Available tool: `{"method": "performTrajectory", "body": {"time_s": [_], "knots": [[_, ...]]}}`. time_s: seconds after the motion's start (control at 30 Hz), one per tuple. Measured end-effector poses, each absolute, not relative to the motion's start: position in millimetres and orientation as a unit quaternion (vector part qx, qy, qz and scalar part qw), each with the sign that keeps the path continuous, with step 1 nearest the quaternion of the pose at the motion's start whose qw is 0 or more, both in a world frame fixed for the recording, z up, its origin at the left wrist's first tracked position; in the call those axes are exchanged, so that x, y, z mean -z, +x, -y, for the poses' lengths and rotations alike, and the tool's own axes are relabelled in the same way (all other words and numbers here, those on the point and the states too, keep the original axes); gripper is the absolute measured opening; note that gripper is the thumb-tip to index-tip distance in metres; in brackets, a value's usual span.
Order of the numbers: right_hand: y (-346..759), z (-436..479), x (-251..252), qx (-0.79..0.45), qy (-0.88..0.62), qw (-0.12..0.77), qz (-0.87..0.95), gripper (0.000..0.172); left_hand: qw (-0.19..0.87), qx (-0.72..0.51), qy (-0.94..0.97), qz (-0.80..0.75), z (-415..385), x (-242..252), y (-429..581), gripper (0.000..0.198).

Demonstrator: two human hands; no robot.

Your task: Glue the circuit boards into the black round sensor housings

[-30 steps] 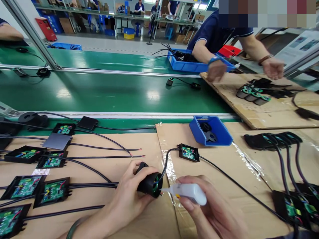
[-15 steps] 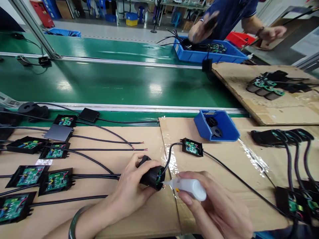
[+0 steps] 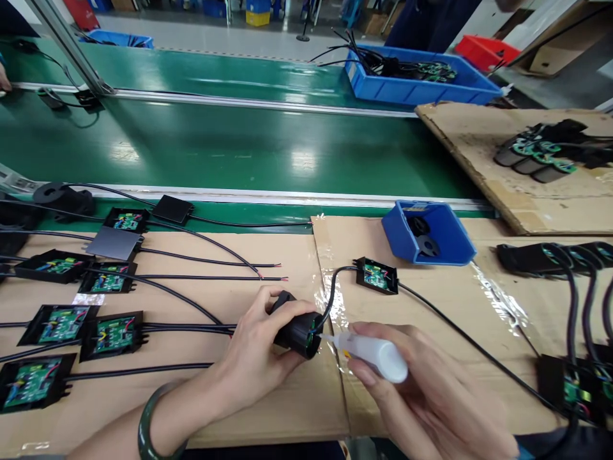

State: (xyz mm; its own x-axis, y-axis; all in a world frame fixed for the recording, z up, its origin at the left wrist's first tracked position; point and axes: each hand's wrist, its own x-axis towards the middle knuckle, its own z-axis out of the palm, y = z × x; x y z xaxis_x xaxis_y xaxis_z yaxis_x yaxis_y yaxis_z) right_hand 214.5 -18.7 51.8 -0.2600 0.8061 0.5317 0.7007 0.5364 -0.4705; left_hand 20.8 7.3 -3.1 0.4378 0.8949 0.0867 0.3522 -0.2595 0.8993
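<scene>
My left hand (image 3: 261,338) grips a black cylindrical housing (image 3: 299,332) above the cardboard, its open end turned to the right. A white glue bottle (image 3: 376,354) lies in the fingers of my right hand (image 3: 421,383). The bottle's thin nozzle points left and meets the rim of the housing's open end; whether glue comes out is too small to see. From that end a black cable (image 3: 331,291) bends up to a small black box with a green circuit board (image 3: 377,276). A second cable (image 3: 460,332) runs from the box toward the lower right.
Several open boxes with circuit boards (image 3: 115,334) and cables lie at left. A blue bin (image 3: 433,233) with black parts stands behind the small box. More wired housings (image 3: 536,259) sit at right. Beyond runs a green conveyor (image 3: 239,147); a person stands behind a blue crate (image 3: 416,89).
The camera view has tilted down slightly. My hands keep hold of the housing and the bottle, with the nozzle still at the open end. The person opposite has mostly left the view.
</scene>
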Motion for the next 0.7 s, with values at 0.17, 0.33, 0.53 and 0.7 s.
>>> {"method": "performTrajectory", "body": {"time_s": [0.17,0.33,0.53,0.7], "knots": [[218.0,24.9,-52.6,-0.098,-0.479,0.347,0.800,0.018,0.443,-0.303,0.725,-0.432,-6.6,2.8,20.6,0.061],[222.0,22.4,-51.5,-0.049,-0.489,0.337,0.803,0.019,0.439,-0.300,0.726,-0.436,-6.3,3.0,21.1,0.061],[224.7,21.7,-52.7,-0.065,-0.474,0.315,0.820,0.021,0.435,-0.301,0.728,-0.436,-5.5,3.9,21.2,0.063],[225.1,27.2,-48.2,-0.135,-0.505,0.401,0.752,0.016,0.431,-0.307,0.728,-0.435,-5.7,3.1,22.2,0.061]]}}
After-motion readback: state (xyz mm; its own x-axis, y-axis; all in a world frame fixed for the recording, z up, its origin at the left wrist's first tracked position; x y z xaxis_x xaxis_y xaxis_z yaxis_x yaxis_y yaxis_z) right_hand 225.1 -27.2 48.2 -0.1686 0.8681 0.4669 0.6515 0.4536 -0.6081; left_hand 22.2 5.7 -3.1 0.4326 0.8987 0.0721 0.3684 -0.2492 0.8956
